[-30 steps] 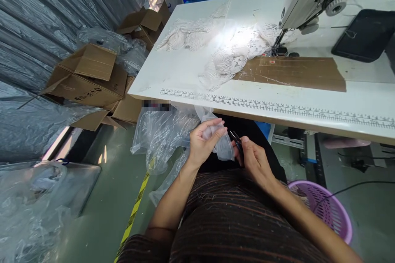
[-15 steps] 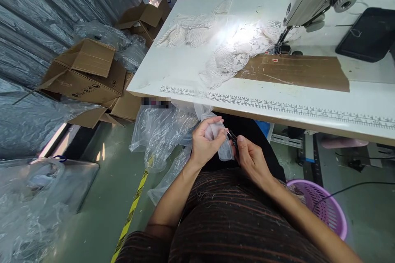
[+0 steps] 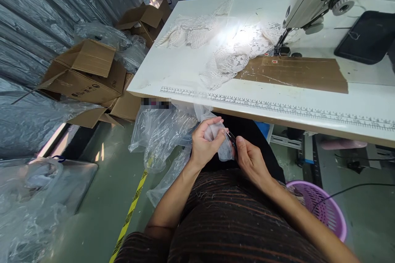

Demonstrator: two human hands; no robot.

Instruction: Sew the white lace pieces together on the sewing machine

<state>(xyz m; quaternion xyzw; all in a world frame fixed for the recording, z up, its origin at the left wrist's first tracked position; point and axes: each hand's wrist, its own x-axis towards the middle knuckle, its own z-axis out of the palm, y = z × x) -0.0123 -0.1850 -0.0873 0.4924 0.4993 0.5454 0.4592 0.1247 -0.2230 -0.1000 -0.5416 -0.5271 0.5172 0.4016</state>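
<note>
Pinching sheer fabric [image 3: 226,153], the left fingers [image 3: 212,122] face a dark tool [image 3: 233,142] the right fingers [image 3: 241,148] clasp (white table [image 3: 173,74] beyond, plastic [image 3: 163,135] beside).

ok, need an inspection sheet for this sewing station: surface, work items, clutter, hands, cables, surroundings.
Surface: white table, printed ruler along its near edge.
Work items: sheer white fabric; small dark snips, tips at the fabric.
Clutter: white lace beside the sewing machine; brown strip; dark flat object, type unclear.
Hands: left hand holds the fabric; right hand grips the snips.
Cables: dark cable near the floor, passing the purple basket.
Surroundings: open cardboard boxes, clear plastic, yellow-black floor tape.
</note>
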